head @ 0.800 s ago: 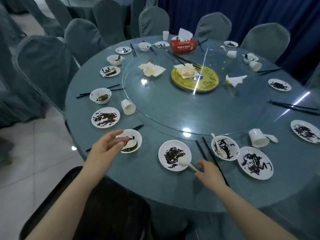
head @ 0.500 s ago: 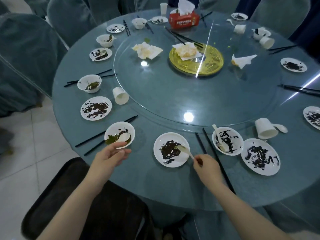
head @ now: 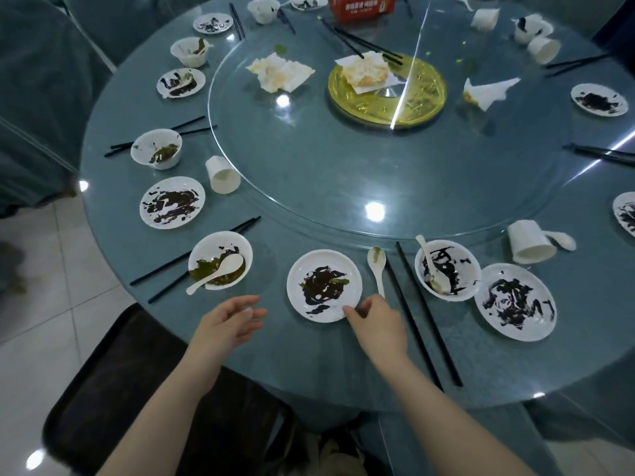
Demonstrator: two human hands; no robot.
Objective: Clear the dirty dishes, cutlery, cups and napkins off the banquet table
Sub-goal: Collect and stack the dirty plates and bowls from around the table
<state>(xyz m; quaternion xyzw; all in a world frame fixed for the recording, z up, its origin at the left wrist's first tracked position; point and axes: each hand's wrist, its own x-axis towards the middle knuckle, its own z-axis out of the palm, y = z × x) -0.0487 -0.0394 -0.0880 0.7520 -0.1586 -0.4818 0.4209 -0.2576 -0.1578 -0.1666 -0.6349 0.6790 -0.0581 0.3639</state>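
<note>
A small white plate (head: pixel 324 285) smeared with dark sauce sits at the near edge of the round table (head: pixel 309 355). My right hand (head: pixel 376 322) pinches the plate's near right rim, with the thumb on top and the fingers curled at the edge. A white spoon (head: pixel 377 269) lies on the table just right of the plate, and its handle end is by my fingers. My left hand (head: pixel 228 321) hovers open above the table edge, left of the plate. It is below a white bowl (head: pixel 220 261) holding greens and a spoon.
Black chopsticks (head: pixel 424 314) lie right of my right hand. Beyond them are a sauce-stained bowl (head: pixel 446 269) with a spoon, another plate (head: pixel 513 300) and a tipped cup (head: pixel 529 242). More dishes line the left rim. The glass turntable (head: pixel 378 166) carries napkins and a gold plate (head: pixel 386 89).
The spoon my right hand was lifting off the plate now lies on the table beside it. That hand has shifted to the plate's rim. My left hand has drawn back from the bowl.
</note>
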